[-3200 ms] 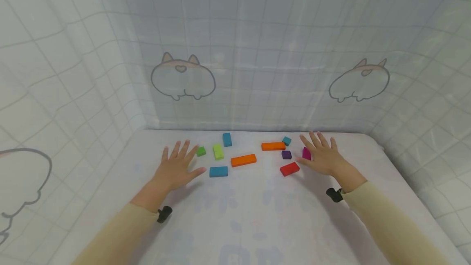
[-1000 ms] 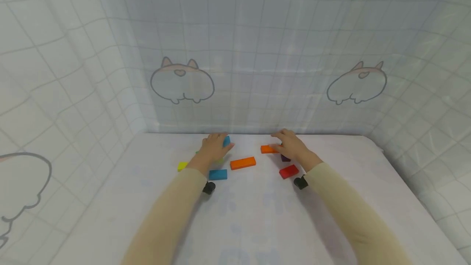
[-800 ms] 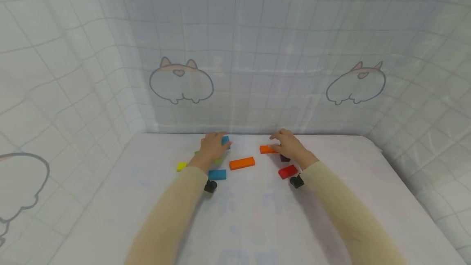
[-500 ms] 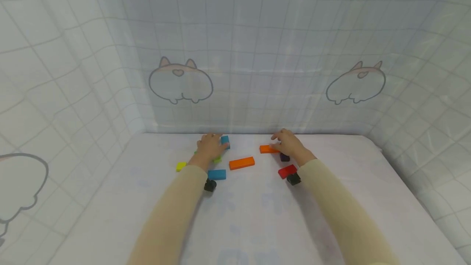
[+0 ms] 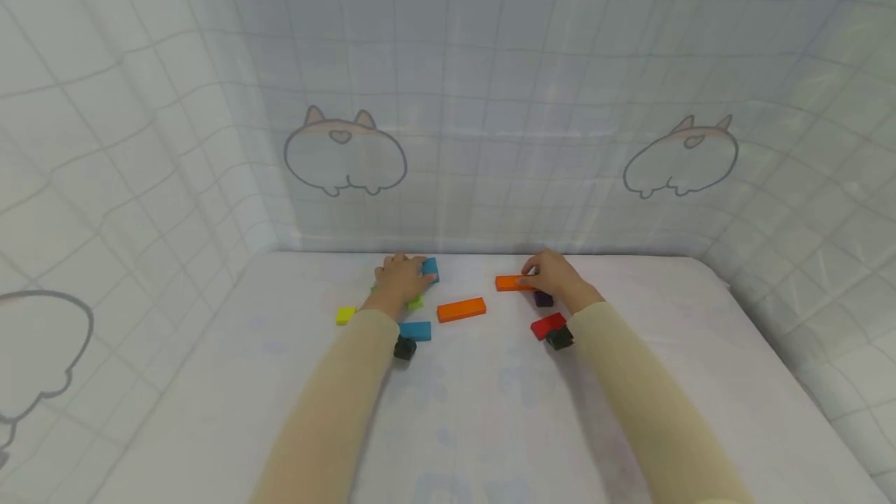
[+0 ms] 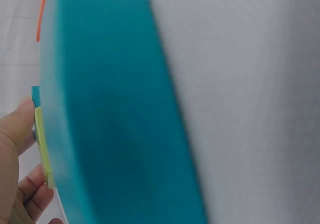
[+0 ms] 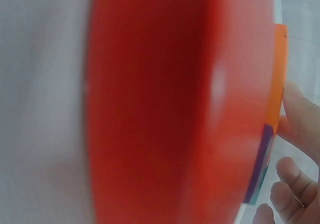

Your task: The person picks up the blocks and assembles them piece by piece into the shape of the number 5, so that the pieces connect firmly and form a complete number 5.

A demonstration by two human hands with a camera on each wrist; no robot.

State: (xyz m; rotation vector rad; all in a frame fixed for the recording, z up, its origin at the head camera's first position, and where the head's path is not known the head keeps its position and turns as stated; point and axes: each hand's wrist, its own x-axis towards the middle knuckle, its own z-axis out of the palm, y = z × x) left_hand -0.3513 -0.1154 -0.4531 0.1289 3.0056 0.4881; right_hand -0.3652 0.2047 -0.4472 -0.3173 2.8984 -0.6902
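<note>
At the back of the white table, my left hand (image 5: 397, 285) holds a small blue block (image 5: 432, 270) between thumb and index finger. A light green block (image 5: 416, 302) lies partly covered under that hand. To the right, my right hand (image 5: 558, 277) pinches the end of an orange block (image 5: 507, 283) with thumb and index finger. A dark purple block (image 5: 543, 300) sits just below this hand. Large and close in the left wrist view is another blue block (image 6: 120, 108); a red block (image 7: 150, 108) fills much of the right wrist view.
A second orange block (image 5: 462, 309) lies between the hands. Leftmost is a yellow block (image 5: 346, 316). A dark wrist camera (image 5: 559, 337) overlaps the red block in the head view, and another (image 5: 404, 348) hangs near the front blue block. A gridded curtain (image 5: 476, 177) stands behind the table.
Both hands, spread flat and wide apart at first, have moved inward over the blocks. Their fingers have curled, the right thumb and index finger closing on the orange block. The yellow block became visible.
</note>
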